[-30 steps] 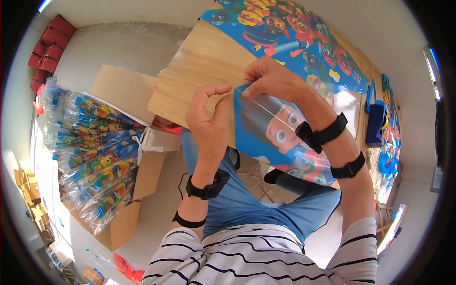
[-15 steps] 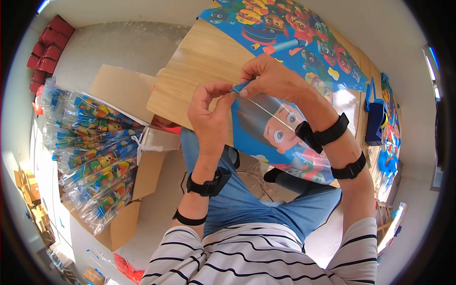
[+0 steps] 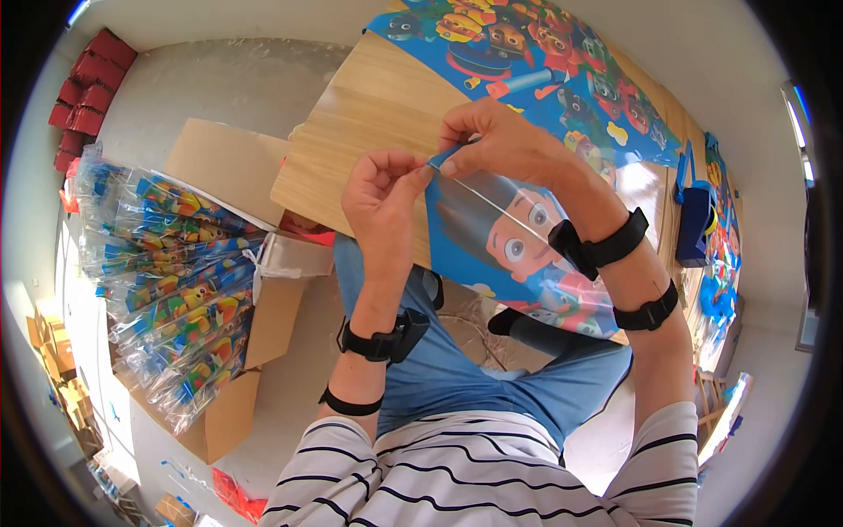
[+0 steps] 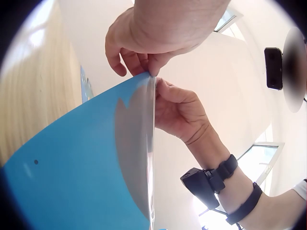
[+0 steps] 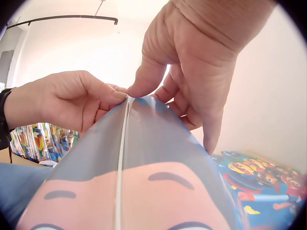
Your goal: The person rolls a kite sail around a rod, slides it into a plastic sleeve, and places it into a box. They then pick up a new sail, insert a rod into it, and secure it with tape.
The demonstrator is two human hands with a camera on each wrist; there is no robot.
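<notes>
A glossy blue sheet (image 3: pixel 452 233) printed with a large cartoon face hangs at the table edge, a thin pale rod or cord (image 5: pixel 120 167) running down its middle. Its upper tip is pinched by both hands. My left hand (image 3: pixel 383 211) grips the tip from the left with thumb and curled fingers, while my right hand (image 3: pixel 509 149) pinches just beside it. In the left wrist view, the plain blue back (image 4: pixel 81 158) bends away from the fingertips. Up close in the right wrist view, the thumbs of the left hand (image 5: pixel 72 98) and right hand (image 5: pixel 192 62) nearly meet.
Printed blue sheets (image 3: pixel 562 79) lie across the far part of the wooden table (image 3: pixel 378 97). A cardboard box (image 3: pixel 230 422) at the left carries plastic-wrapped colourful packs (image 3: pixel 189 299). Red bundles (image 3: pixel 92 88) stand at the far left; a dark blue bag (image 3: pixel 694 228) is at the right.
The left hand has come to the sheet's tip and taken hold of it. The right hand keeps its pinch and has shifted slightly left and up.
</notes>
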